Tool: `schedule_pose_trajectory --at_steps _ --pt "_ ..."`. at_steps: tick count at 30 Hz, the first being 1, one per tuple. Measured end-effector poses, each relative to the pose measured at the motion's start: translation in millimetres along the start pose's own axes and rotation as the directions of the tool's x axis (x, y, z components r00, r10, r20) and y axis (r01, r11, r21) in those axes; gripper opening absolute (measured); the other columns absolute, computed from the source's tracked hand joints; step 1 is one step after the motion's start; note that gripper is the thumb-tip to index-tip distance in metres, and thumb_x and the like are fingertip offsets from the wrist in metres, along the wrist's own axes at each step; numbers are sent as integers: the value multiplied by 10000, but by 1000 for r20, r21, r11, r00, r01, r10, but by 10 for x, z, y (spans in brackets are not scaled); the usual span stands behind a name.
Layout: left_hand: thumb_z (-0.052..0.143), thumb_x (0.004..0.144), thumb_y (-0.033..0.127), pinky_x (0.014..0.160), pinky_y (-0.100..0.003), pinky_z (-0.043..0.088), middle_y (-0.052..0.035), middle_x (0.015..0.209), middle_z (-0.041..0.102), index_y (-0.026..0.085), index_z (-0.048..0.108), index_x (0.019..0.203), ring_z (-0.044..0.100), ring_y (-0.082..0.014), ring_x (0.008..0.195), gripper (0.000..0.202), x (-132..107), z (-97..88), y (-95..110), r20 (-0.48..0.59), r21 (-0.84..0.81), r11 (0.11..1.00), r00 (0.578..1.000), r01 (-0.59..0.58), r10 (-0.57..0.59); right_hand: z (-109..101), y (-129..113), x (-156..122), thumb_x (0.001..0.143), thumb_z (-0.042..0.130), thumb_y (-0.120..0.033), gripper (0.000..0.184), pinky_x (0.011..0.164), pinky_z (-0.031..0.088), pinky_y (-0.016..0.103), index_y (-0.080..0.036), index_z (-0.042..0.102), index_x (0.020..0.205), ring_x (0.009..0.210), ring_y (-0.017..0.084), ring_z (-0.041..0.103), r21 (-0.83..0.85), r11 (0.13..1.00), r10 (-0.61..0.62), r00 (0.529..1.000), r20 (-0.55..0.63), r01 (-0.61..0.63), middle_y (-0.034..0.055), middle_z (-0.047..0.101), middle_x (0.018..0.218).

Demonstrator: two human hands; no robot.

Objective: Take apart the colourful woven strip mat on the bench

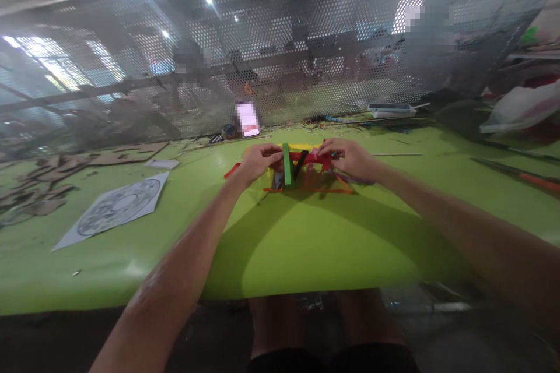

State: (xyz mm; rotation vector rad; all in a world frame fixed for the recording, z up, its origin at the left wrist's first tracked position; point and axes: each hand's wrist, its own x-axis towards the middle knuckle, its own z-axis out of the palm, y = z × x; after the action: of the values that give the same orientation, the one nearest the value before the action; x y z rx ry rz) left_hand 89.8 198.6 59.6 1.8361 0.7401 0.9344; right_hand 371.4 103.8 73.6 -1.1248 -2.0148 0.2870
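A piece made up of coloured strips rests low over the green table between my two hands. My left hand (261, 162) is closed at its left end, fingertips pinched beside an upright green strip (287, 164). My right hand (347, 155) pinches the right end of a red strip (311, 158) that runs across the top. A slanting black strip (301, 164) crosses the red one. Yellow, orange and purple strips lie under and around the hands. Blur and my fingers hide exactly how the strips join.
A printed paper sheet (120, 205) with a ring pattern and brown cardboard scraps (39, 192) lie at the left. Behind stand a lit phone (247, 119) and a perforated metal screen (280, 41). A white tray (391, 111), a thin stick (396, 154) and an orange-handled tool (540, 182) are to the right.
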Motion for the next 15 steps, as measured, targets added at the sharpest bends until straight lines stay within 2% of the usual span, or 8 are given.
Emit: schedule_pose_trajectory --at_steps 4,8,10,15 --pt "799 807 369 648 -280 553 -33 689 712 158 715 829 657 -133 607 229 7 5 -13 -31 23 1000 1000 5 -5 -2 -69 -4 755 687 -120 300 1004 601 466 -280 797 984 986 252 741 201 975 99 995 8 -98 36 790 1074" --pt "789 816 363 637 -281 556 -28 663 701 155 705 813 658 -137 591 224 15 -3 -22 -49 35 999 999 14 -12 -44 -133 13 715 728 -48 331 948 625 403 -265 780 961 909 209 745 355 923 206 971 -120 -152 36 784 999" --pt "786 822 362 631 -281 555 -21 652 691 157 695 806 654 -135 579 225 23 -23 -44 -59 39 999 998 25 -23 -78 -177 25 712 732 -55 312 861 636 371 -248 767 954 826 186 726 405 901 240 955 -175 -152 41 771 975" --pt "799 802 369 628 -287 560 -13 640 673 149 673 784 639 -136 572 254 37 -130 -157 -115 46 995 990 90 -84 -156 -255 36 694 747 -162 172 610 567 324 -228 737 852 607 153 623 483 859 288 940 -180 -171 15 694 804"
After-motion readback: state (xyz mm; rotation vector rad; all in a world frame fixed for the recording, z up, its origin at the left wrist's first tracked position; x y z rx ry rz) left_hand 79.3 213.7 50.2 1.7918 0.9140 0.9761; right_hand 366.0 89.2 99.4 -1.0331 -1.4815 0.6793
